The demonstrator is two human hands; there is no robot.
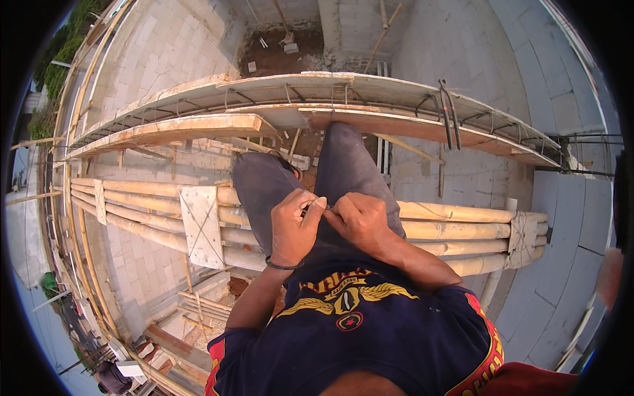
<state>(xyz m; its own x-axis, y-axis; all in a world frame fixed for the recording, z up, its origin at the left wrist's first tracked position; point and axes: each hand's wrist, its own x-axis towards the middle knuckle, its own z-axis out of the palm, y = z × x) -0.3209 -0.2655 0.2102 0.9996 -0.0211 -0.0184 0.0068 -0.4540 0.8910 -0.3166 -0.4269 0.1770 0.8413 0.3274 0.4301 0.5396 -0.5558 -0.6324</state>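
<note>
The thing being handled is tiny, a dark sliver (329,207) that shows only as a short greyish-black bit, the rest covered by fingers (its material cannot be told at this size). It lies at the fingertips, in the narrow space between the two hands, just beside the tip of the left thumb and against the curled right fingers. The left hand (294,224) bends inward, thumb and forefinger pinching the sliver; the right hand (362,219) is curled, its thumb and forefinger gripping it from the other side. Both meet above the lap, over dark grey trousers (356,162) and beside a navy shirt (370,350). Bamboo poles (456,231) run crosswise beneath the legs, and beyond the knees stretches a board-sided channel (389,122) with bent steel bars (451,119) hooked over it.
</note>
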